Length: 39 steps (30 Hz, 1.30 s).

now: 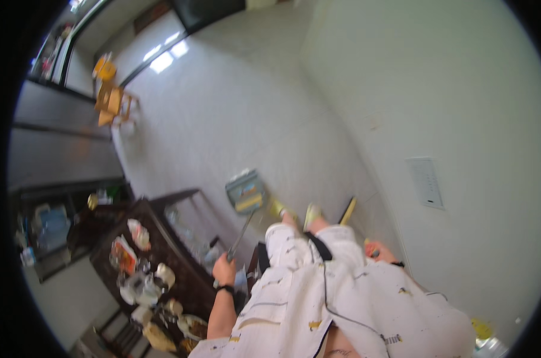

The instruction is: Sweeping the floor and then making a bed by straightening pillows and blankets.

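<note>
My left hand [224, 272] is closed around the grey handle of a long-handled dustpan [237, 190]. The dustpan's grey-green pan rests on the floor just ahead of my feet, with a yellow strip across it. At my right side, my right hand [380, 251] grips a stick whose dark end shows at the fist. A broom head [348, 210], yellow and black, stands on the floor beside my right foot. My clothing hides the stretch between that head and my hand, but the two appear to belong together.
A dark wooden table [166, 238] at my left carries bags, cups and dishes. Clear bottles [187, 230] stand beside it. Farther off are a wooden chair [112, 104] and a dark cabinet [61, 143]. A pale wall [461, 107] with a panel [425, 182] runs along my right.
</note>
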Available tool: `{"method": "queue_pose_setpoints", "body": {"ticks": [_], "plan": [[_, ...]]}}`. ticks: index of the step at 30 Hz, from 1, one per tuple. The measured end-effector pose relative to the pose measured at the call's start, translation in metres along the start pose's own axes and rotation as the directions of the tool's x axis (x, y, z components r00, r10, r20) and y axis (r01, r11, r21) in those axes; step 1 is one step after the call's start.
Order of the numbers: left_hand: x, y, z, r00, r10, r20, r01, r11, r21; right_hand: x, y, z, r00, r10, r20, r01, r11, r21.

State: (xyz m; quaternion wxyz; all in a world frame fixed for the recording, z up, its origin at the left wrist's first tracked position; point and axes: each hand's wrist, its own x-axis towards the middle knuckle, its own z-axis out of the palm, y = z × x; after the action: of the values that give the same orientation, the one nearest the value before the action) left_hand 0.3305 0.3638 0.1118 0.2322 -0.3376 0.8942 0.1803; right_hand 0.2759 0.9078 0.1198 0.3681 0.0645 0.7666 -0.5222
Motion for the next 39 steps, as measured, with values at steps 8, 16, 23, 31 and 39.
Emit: {"method": "queue_pose_setpoints", "body": {"ticks": [8, 16, 23, 31, 39], "plan": [[0.057, -0.135, 0.122, 0.980, 0.022, 0.196, -0.067, 0.972, 0.225, -0.088, 0.084, 0.042, 0.835, 0.550, -0.037, -0.319, 0.537, 0.781], [0.087, -0.122, 0.146, 0.964, 0.084, 0.250, -0.178, 0.907, 0.382, -0.208, 0.175, 0.071, 0.939, 0.338, -0.064, -0.166, 0.608, 0.776], [0.094, -0.147, 0.145, 0.971, 0.083, 0.226, -0.175, 0.889, 0.424, -0.247, 0.290, 0.104, 0.905, 0.419, -0.076, -0.102, 0.388, 0.916], [0.084, -0.256, 0.119, 0.940, 0.279, 0.198, -0.341, 0.725, 0.598, -0.300, 0.267, 0.097, 0.822, 0.513, -0.247, 0.128, 0.256, 0.958], [-0.030, -0.043, 0.072, 0.994, 0.096, -0.045, -0.103, 0.970, -0.219, -0.220, 0.262, 0.016, 0.814, 0.539, -0.215, 0.119, 0.207, 0.971]]}}
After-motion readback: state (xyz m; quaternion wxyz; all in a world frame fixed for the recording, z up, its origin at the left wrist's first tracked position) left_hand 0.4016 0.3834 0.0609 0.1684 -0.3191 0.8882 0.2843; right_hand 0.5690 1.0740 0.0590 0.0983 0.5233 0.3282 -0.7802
